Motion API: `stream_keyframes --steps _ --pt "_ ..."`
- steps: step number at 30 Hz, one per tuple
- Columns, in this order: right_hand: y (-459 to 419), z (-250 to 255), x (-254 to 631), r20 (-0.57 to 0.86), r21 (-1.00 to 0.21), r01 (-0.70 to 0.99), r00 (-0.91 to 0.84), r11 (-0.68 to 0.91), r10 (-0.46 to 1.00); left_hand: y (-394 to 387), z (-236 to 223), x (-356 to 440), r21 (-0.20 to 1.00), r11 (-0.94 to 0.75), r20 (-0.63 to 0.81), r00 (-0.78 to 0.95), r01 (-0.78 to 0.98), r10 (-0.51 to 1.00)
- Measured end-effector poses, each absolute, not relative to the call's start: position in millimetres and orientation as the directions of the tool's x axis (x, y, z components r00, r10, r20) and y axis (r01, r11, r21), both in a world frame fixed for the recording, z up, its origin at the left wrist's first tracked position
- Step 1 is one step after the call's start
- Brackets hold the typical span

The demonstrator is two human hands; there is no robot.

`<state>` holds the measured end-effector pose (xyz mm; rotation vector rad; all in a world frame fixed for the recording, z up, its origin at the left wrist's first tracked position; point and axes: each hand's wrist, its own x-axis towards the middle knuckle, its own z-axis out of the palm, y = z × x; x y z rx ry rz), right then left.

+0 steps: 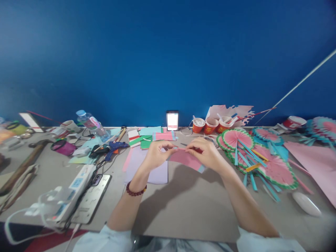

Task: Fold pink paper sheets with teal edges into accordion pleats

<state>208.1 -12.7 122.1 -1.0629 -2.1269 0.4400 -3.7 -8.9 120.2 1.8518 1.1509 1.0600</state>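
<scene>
A sheet of pink paper (186, 160) with a light-blue strip along its edge is held up over the table. My left hand (160, 154) pinches its upper left edge between thumb and fingers. At the upper right edge my right hand (203, 152) pinches the same sheet; the edge between the hands looks narrowly folded. A lilac sheet (147, 168) lies flat under and beside my left hand. Behind the hands rests a pink pleated strip (164, 135) with blue ends. Right of my right hand lie several pink paper fans (237, 138) with green borders and blue strips.
A phone (172, 121) stands against the blue wall. Red paper cups (198, 125) stand at the back. On the left are a glue gun (114, 148), a bottle (93, 124), a power strip (76, 192), another phone (91, 199) and a hammer (26, 164). A white mouse (306, 204) lies right.
</scene>
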Motion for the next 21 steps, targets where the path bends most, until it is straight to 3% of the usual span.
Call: stream_keyframes --steps 6,17,21 --pt "-7 119 226 0.392 -0.555 0.605 -0.415 0.571 0.821 -3 120 -17 0.914 -0.271 0.249 0.111 0.302 0.962" --pt "3 115 236 0.289 -0.741 0.493 -0.379 0.456 0.879 8 111 -30 0.983 -0.155 0.141 0.134 0.097 0.981" --pt "3 114 237 0.188 -0.832 0.447 -0.331 0.329 0.925 7 117 -26 0.993 -0.115 0.113 0.080 0.024 0.990"
